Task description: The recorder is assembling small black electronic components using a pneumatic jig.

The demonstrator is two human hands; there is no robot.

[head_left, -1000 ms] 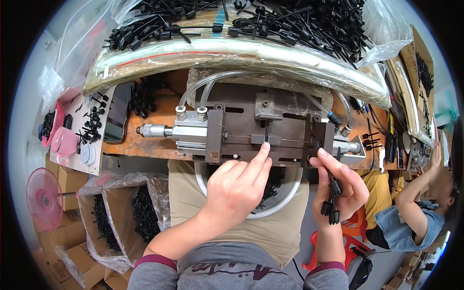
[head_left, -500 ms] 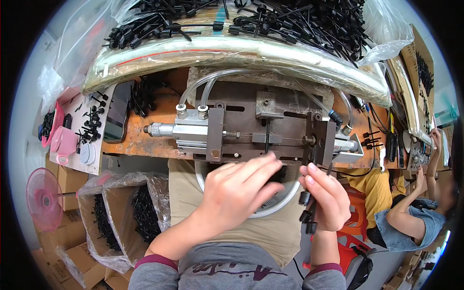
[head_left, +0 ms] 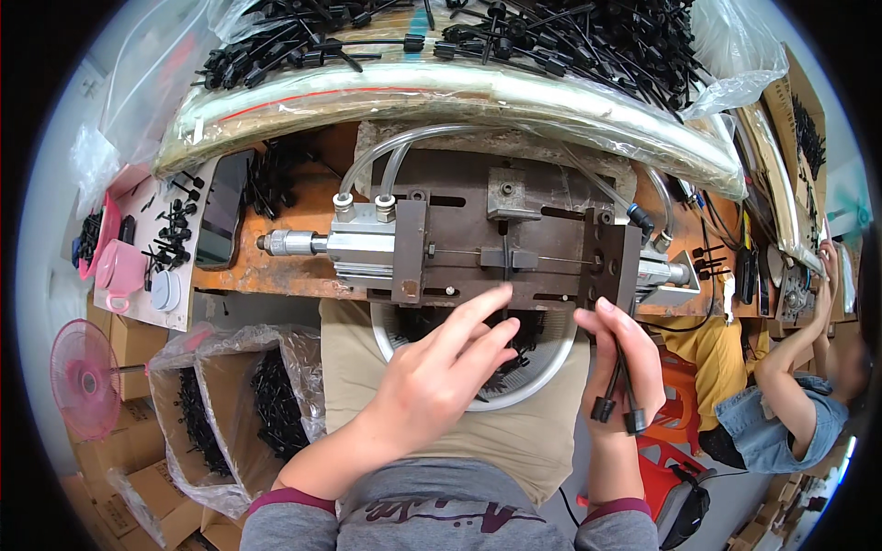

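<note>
My left hand (head_left: 446,363) reaches up to the front of a dark metal clamping fixture (head_left: 542,197). Its fingertips close round the lower end of a thin black plastic stem (head_left: 505,253), which stands upright across a small grey block at the fixture's middle. Thin metal pins (head_left: 459,251) point at that block from both sides. My right hand (head_left: 634,363) is curled at the fixture's right front corner. In it hang black knobbed stems (head_left: 627,390), heads downward. A round white-rimmed basket (head_left: 542,390) with black pieces in it rests on my lap, partly behind my left hand.
Silver air cylinders (head_left: 363,253) with clear hoses flank the fixture. Beyond lies a plastic-wrapped ledge (head_left: 459,92) heaped with black stems. At left are a pink cup (head_left: 121,266), a pink fan (head_left: 84,378) and lined boxes (head_left: 230,413). A co-worker (head_left: 781,413) sits at right.
Both cylinders' outer ends have shifted outward, away from the block. My left fingers have curled in at the stem's lower end. The stems in my right hand have swung, heads now lower and further right.
</note>
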